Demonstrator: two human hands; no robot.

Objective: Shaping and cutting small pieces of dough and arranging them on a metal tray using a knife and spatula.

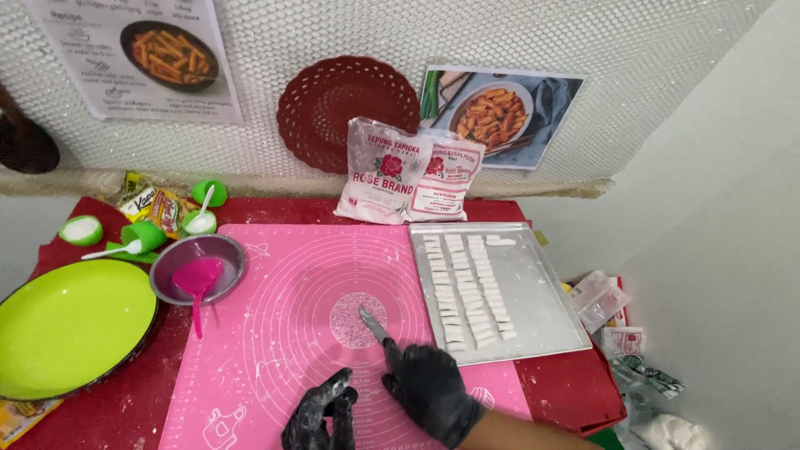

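Red-covered table point(567, 387) carries everything. Pink silicone baking mat point(300, 333) lies in the middle, dusted with flour. Lime green round plate point(71, 321) at the left edge, just beside the mat. Metal baking tray point(542, 300) right of the mat, touching its edge, with three rows of small white dough pieces point(467, 287) in its left half. Two flour bags point(408, 171) lean on the back wall behind the mat. Small metal bowl point(196, 267) at the mat's upper left corner holds a pink spatula point(198, 283). Right hand point(429, 387), black glove, fingers closed around a knife point(373, 323); blade points up-left, tip over the mat's centre circle. Left hand point(321, 412), black glove with flour on it, fingers curled loosely at the mat's near edge, holding nothing visible, just beside the right hand.
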